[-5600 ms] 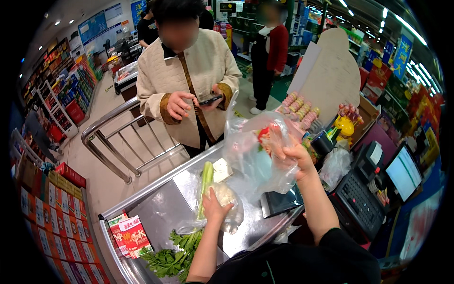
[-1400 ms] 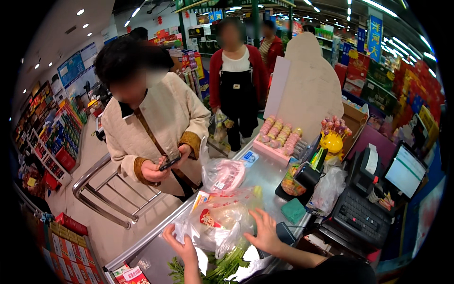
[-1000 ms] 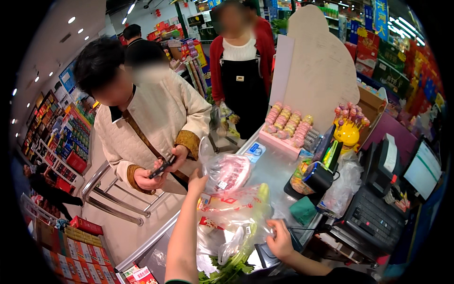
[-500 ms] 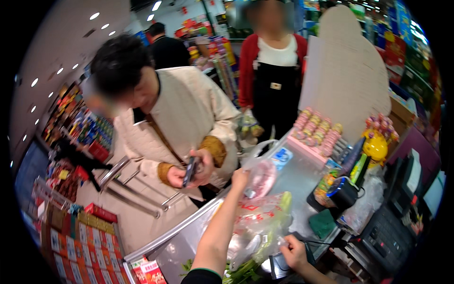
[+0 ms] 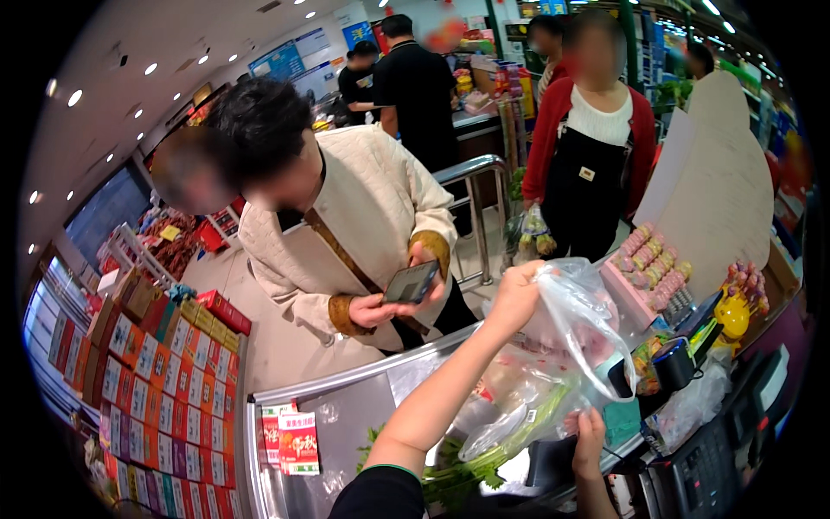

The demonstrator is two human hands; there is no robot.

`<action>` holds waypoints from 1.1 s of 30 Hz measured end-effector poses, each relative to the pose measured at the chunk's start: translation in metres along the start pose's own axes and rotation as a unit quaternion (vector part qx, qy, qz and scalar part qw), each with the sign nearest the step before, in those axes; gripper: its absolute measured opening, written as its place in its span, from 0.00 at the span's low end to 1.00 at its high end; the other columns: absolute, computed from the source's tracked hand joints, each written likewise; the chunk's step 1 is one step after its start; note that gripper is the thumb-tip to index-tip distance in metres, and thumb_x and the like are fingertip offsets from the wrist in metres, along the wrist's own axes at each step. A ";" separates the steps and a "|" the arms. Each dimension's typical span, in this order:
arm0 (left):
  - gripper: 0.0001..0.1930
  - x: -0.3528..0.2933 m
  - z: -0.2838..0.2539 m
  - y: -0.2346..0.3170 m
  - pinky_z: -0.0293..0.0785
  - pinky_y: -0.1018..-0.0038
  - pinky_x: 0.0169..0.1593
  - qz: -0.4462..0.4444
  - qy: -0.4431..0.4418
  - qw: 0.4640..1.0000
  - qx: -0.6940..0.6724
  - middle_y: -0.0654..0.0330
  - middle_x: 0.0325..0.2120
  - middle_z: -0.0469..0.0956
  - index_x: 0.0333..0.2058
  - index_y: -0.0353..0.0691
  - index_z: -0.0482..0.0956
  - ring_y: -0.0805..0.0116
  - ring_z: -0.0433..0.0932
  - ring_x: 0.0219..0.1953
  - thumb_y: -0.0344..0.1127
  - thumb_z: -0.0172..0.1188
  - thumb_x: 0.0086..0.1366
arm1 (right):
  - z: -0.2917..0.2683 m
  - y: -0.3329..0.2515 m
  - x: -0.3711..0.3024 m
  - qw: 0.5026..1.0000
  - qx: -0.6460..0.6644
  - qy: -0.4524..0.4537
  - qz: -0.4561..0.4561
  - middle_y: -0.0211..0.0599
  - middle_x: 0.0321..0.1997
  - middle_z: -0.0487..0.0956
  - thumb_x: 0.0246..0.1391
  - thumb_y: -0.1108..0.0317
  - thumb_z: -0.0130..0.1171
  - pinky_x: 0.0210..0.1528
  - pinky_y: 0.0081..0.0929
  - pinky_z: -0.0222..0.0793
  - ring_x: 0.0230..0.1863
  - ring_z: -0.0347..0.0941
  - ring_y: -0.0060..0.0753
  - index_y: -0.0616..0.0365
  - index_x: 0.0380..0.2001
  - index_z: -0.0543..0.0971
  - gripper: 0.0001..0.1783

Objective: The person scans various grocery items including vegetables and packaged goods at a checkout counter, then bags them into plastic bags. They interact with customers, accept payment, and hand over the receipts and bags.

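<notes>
My left hand point(image 5: 519, 298) is closed on the gathered top of a white plastic carrier bag point(image 5: 581, 316), raised above the metal counter. Something pinkish shows through the bag; its kind is unclear. Below it, a clear bag with red print point(image 5: 510, 381) lies around celery point(image 5: 484, 458), whose green leaves stick out toward me. My right hand point(image 5: 590, 441) is beside the celery stalks with its fingers curled; I cannot make out what is between them. Across the counter, a person in a cream jacket point(image 5: 363, 190) holds a phone point(image 5: 411, 281) in both hands.
The counter point(image 5: 354, 415) carries red-and-white leaflets point(image 5: 290, 439) at its left end. On the right are a pink rack of rolls point(image 5: 644, 277), a black scanner-like device point(image 5: 674, 363) and a keypad machine point(image 5: 705, 471). Stacked boxes point(image 5: 164, 389) stand left; a person in red point(image 5: 588, 156) stands beyond.
My left hand has lifted the white bag up and to the right. My right hand has shifted right. The view has turned left, and the person's phone is tilted differently.
</notes>
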State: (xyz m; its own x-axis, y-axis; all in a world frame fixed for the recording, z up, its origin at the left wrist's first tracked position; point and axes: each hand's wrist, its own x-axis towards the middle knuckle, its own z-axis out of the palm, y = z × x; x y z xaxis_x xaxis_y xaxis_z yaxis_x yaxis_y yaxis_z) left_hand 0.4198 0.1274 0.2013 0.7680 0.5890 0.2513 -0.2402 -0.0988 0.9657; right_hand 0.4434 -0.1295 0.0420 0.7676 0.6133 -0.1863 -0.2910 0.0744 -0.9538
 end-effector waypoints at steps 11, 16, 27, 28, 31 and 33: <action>0.07 -0.196 -0.046 0.076 0.71 0.80 0.32 -0.161 0.148 0.976 -0.004 0.62 0.27 0.77 0.33 0.32 0.78 0.76 0.75 0.28 0.28 0.52 0.60 | 0.018 -0.006 0.013 0.984 0.148 -0.094 0.002 0.29 0.26 0.71 0.60 0.68 0.44 0.31 0.20 0.62 0.29 0.66 0.20 0.58 0.29 0.71 0.08; 0.08 -0.263 -0.061 0.031 0.71 0.80 0.30 -0.220 0.243 0.944 -0.024 0.61 0.26 0.77 0.30 0.33 0.78 0.76 0.75 0.27 0.28 0.50 0.62 | 0.027 -0.016 -0.002 0.970 0.205 -0.095 0.087 0.37 0.30 0.75 0.61 0.67 0.43 0.25 0.16 0.58 0.22 0.63 0.20 0.56 0.31 0.70 0.07; 0.08 -0.155 -0.026 -0.066 0.58 0.80 0.22 -0.166 0.207 0.911 -0.317 0.72 0.16 0.63 0.35 0.38 0.73 0.80 0.60 0.18 0.35 0.56 0.62 | 0.029 -0.041 -0.027 0.949 0.182 -0.224 0.127 0.38 0.41 0.76 0.58 0.66 0.49 0.31 0.13 0.58 0.26 0.61 0.16 0.57 0.45 0.66 0.13; 0.07 -0.145 -0.022 -0.085 0.61 0.80 0.25 -0.160 0.238 0.902 -0.324 0.70 0.19 0.65 0.36 0.39 0.72 0.79 0.63 0.21 0.35 0.56 0.62 | 0.027 -0.041 -0.027 0.950 0.183 -0.227 0.111 0.39 0.40 0.76 0.58 0.68 0.48 0.32 0.13 0.59 0.26 0.62 0.16 0.58 0.45 0.65 0.13; 0.15 -0.130 -0.017 -0.116 0.69 0.74 0.42 -0.152 0.265 0.911 -0.279 0.62 0.39 0.70 0.46 0.40 0.67 0.70 0.71 0.39 0.32 0.56 0.61 | 0.026 -0.038 -0.023 0.950 0.188 -0.234 0.083 0.41 0.39 0.75 0.58 0.71 0.46 0.35 0.14 0.61 0.29 0.64 0.17 0.59 0.47 0.65 0.14; 0.21 -0.148 -0.028 -0.129 0.66 0.72 0.47 -0.239 0.120 0.936 -0.230 0.60 0.43 0.69 0.52 0.41 0.63 0.68 0.70 0.44 0.30 0.55 0.59 | 0.024 -0.037 -0.022 0.952 0.186 -0.227 0.083 0.41 0.39 0.75 0.57 0.72 0.47 0.37 0.15 0.61 0.29 0.64 0.18 0.59 0.48 0.65 0.15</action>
State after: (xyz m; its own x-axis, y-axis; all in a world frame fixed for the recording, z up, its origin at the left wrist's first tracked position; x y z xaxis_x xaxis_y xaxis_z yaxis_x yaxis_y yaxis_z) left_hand 0.3203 0.0754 0.0379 0.7111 0.6463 -0.2768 -0.1755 0.5444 0.8202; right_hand 0.4236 -0.1265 0.0870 0.3915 0.9114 -0.1264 -0.6337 0.1675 -0.7552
